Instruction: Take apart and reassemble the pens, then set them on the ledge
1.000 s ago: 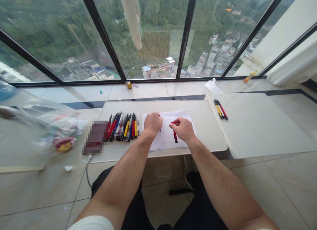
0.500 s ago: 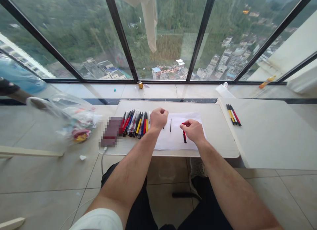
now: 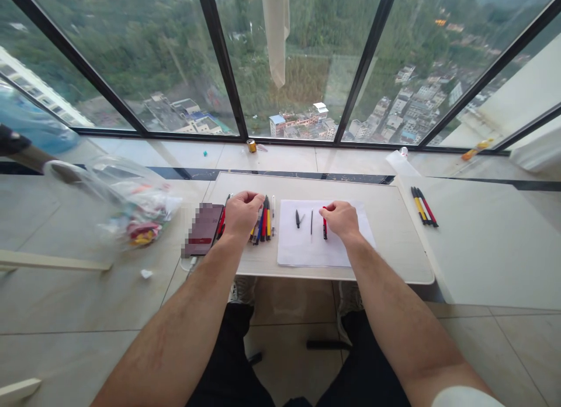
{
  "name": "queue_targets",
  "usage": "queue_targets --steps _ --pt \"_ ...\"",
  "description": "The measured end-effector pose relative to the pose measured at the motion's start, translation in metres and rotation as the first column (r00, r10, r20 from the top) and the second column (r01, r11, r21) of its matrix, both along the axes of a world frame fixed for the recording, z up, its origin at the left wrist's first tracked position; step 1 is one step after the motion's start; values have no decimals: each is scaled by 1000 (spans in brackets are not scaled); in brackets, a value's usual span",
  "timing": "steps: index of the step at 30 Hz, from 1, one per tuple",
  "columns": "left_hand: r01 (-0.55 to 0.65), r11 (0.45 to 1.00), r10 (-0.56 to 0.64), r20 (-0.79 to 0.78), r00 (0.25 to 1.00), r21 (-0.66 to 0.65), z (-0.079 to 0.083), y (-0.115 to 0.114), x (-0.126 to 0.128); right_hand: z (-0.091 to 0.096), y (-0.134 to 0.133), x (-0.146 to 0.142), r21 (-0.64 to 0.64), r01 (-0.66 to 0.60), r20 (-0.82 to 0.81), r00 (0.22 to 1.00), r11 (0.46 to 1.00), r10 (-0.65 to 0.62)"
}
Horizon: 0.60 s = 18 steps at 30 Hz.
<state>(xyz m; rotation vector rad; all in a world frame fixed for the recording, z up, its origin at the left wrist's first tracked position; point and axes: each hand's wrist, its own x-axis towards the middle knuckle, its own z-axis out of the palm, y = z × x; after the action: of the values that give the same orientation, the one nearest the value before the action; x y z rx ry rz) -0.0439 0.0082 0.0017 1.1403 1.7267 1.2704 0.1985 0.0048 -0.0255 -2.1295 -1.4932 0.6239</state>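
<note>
My left hand (image 3: 243,216) is above the row of pens (image 3: 264,220), its thumb and fingertips drawn together. Whatever lies between those fingertips, if anything, is too small to make out, and the hand covers much of the row. My right hand (image 3: 342,218) pinches the top of a red pen barrel (image 3: 325,230), held roughly upright over the white paper (image 3: 298,252). Also on the sheet are a thin dark pen refill (image 3: 311,221) and a short black pen part (image 3: 297,218) with a small thin piece beside it.
A maroon, partly blurred flat object (image 3: 204,228) with a cable lies at the left of the low table (image 3: 394,243). Several yellow, black and red pens (image 3: 424,206) rest on the right-hand board (image 3: 491,243). A plastic bag of wrappers (image 3: 140,214) is at left.
My left hand has moved left from the paper to the row of pens, uncovering the black part on the sheet. My right hand still holds the red barrel; the view has shifted slightly.
</note>
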Motion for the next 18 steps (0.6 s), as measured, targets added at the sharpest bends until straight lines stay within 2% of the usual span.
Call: queue_targets --steps 10,13,18 --pt "-1 1000 0 29 1000 19 4 1 -4 -1 0 -1 -2 2 92 996 1000 -2" --pt "-27 999 25 40 999 43 4 2 -2 7 -5 14 99 53 101 993 994 -63" --pt "-73 994 71 33 997 85 5 6 -3 15 -16 65 297 188 113 967 936 -229"
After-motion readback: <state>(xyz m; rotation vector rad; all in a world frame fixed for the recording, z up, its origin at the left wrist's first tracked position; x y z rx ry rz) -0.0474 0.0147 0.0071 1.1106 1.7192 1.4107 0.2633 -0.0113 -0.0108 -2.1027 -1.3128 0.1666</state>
